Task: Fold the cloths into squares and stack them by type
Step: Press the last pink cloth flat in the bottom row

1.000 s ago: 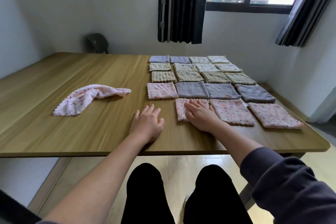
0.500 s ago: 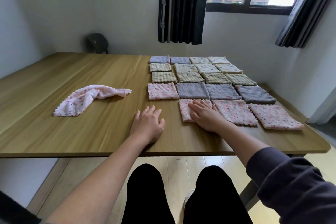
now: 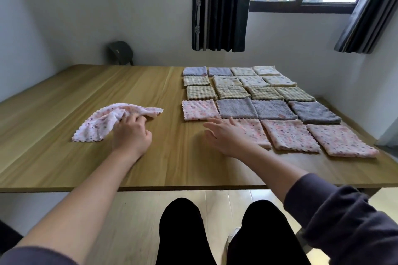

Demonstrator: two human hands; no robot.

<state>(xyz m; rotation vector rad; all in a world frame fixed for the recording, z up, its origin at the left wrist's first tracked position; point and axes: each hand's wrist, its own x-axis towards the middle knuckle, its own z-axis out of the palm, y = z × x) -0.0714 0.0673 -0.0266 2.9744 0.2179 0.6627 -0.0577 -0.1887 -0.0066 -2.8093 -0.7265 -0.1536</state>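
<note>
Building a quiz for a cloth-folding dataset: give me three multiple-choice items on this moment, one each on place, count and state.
1. Where on the light wooden table does the crumpled pink spotted cloth lie? A at the near edge; B left of the folded cloth squares; C at the far edge.
2. How many folded pink spotted squares form the nearest row? A two; B five; C three.
3. What is the left hand doing? A gripping the crumpled cloth; B lying flat on bare wood; C hanging below the table.
Answers: 1 B, bare wood left of the squares. 2 C, three side by side. 3 A, fingers curl into the fabric.
</note>
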